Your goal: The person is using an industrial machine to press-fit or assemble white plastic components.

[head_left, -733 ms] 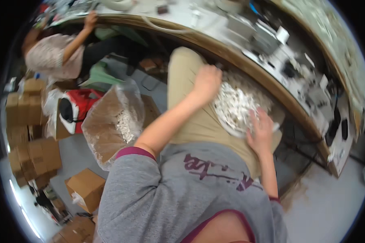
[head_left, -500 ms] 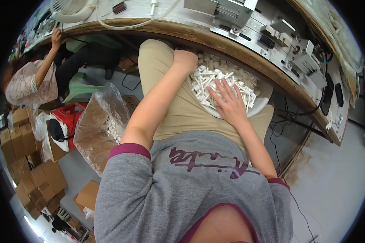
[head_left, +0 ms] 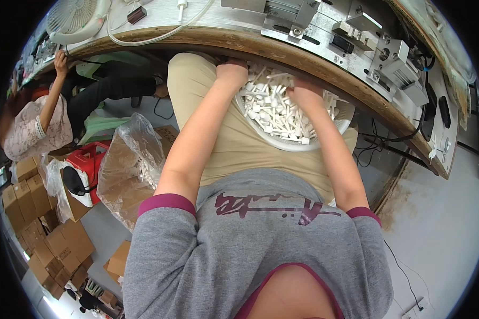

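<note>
A round white basin [head_left: 282,144] rests on my lap, partly under the bench edge. It holds many small white plastic pieces [head_left: 275,114] with thin stems and wider heads. At the basin's far left side is my left hand [head_left: 232,73], its fingers hidden beyond the knuckles. My right hand [head_left: 306,95] reaches over the pieces toward the far side of the basin, close under the bench. Its fingertips are hidden, so whether it holds any piece does not show.
The bench's wooden edge [head_left: 207,43] runs just beyond my hands, with metal fixtures [head_left: 394,66] on top at the right. A clear plastic bag [head_left: 130,165], a red container [head_left: 93,159] and cardboard boxes [head_left: 64,244] stand at the left. Another person's arm [head_left: 52,103] shows at far left.
My right hand has moved from lying spread on the near pieces to farther in, at the bench edge. My left hand stays at the basin's left side. The view has shifted slightly.
</note>
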A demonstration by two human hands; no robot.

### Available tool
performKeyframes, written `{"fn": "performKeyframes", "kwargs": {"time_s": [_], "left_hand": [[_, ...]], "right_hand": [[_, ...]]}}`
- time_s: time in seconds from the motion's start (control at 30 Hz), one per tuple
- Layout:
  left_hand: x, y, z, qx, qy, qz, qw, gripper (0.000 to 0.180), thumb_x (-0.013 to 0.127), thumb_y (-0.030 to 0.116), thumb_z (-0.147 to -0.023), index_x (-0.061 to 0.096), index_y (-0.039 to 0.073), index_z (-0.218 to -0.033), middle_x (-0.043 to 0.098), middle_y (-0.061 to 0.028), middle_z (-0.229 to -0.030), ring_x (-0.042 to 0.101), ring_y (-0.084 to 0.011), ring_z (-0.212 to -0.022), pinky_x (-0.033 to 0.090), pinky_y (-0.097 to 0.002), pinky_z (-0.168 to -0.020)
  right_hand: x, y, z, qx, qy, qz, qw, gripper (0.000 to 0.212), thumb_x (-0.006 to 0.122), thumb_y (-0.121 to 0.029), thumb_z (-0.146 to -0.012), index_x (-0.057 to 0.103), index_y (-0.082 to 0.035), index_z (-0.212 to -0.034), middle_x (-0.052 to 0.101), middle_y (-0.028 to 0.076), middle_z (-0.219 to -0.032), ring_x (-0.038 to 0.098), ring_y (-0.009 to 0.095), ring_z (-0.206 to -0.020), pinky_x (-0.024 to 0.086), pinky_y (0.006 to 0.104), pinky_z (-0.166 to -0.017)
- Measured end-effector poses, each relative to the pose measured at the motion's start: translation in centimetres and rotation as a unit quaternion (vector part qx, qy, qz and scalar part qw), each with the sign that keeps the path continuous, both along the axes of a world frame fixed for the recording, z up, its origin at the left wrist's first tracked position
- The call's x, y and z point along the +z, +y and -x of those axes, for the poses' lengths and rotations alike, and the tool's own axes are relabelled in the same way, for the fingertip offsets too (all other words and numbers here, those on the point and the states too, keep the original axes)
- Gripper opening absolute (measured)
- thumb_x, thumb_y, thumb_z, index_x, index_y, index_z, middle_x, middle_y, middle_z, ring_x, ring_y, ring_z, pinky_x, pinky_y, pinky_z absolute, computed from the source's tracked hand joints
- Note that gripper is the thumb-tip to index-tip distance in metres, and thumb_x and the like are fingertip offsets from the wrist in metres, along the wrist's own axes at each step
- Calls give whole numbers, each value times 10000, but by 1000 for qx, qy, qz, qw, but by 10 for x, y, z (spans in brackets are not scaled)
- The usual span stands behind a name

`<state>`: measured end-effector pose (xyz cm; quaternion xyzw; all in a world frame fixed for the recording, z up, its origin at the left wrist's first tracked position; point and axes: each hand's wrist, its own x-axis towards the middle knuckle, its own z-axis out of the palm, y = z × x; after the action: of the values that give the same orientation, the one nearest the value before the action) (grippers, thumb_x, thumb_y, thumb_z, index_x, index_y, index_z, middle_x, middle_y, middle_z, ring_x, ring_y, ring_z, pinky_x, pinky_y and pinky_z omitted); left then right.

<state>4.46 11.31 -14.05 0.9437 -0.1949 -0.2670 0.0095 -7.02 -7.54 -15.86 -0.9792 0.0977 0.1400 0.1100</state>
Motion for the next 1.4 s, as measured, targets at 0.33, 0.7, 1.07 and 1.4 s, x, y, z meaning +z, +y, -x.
{"fn": "performKeyframes", "kwargs": {"time_s": [0.33,0.7,1.07,1.4], "left_hand": [[-6,6,4,-18,-47,61,997,426,569,196,-868,616,75,-1273,652,-185,-1255,649,-330,-1134,546,-458,-904],[-22,-6,5,-26,-30,55,998,305,594,227,-905,744,150,-1160,690,-70,-1249,657,-245,-1154,511,-481,-904],[-27,-5,8,-50,-54,37,997,311,612,187,-886,736,138,-1166,684,-62,-1236,645,-263,-1145,500,-492,-860],[-12,5,11,-80,-94,48,991,250,588,158,-870,774,116,-1032,743,-108,-1079,718,-270,-1012,575,-446,-782]], "right_hand": [[30,52,49,226,-150,-103,957,526,628,-207,-798,560,-107,-1310,468,152,-1480,380,280,-1428,290,483,-1167],[-14,43,36,300,-207,18,931,338,633,-113,-832,577,-83,-1164,480,96,-1474,449,269,-1360,393,548,-1025],[15,40,80,318,-141,-25,937,582,637,-176,-872,480,-110,-1428,371,109,-1566,326,278,-1460,249,535,-1157],[-8,21,73,299,-138,33,944,584,631,-221,-899,469,-209,-1460,384,77,-1563,365,242,-1437,296,497,-1144]]}}
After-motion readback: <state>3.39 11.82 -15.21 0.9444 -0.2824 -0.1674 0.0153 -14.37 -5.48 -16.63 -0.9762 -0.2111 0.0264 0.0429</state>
